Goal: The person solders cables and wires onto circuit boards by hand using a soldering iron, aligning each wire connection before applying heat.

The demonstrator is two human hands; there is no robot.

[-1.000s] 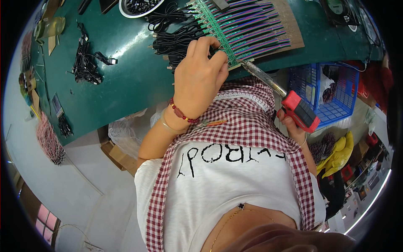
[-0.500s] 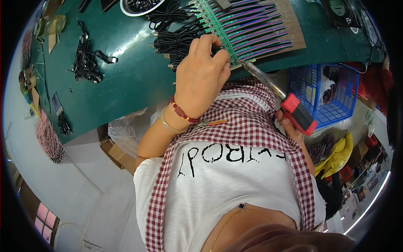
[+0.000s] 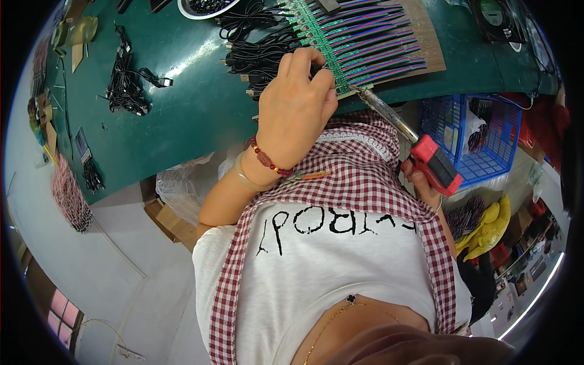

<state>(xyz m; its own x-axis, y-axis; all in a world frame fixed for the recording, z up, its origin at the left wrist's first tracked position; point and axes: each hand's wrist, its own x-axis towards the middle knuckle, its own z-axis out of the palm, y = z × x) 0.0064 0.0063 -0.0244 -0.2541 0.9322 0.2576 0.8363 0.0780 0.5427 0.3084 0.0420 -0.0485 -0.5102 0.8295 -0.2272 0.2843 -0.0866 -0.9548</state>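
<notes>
Soldering iron: red handle clenched in right hand, tip at near end of green circuit strip row on counter. Left hand curled, fingers pressing strips just left of tip. Black cables beyond left hand. Hands, iron unmoved since earlier.

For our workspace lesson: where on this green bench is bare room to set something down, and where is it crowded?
Bare green table lies between the small black cable bundle and the left hand, running to the near edge. The far side is crowded: black cables, green circuit strips with coloured wires. The right hand holds a red-handled soldering iron beside the blue basket.
</notes>
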